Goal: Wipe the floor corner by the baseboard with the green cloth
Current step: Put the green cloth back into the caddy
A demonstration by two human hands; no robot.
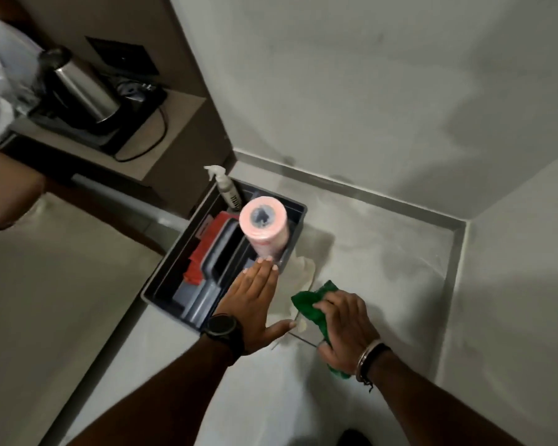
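Note:
The green cloth (306, 305) is bunched under my right hand (345, 329), which grips it low over the pale floor, well short of the corner. The floor corner (455, 230) lies at the far right, where two grey baseboard strips (361, 191) meet under the white walls. My left hand (255, 304) is flat with fingers together and extended, over the near right edge of a grey caddy; it holds nothing. A black watch sits on my left wrist and bracelets on my right.
The grey caddy (161, 278) stands on the floor left of the corner, holding a pink roll (264, 226), a spray bottle (226, 188) and red items. A white rag (303, 268) lies beside it. A kettle (78, 88) stands on a brown shelf at left.

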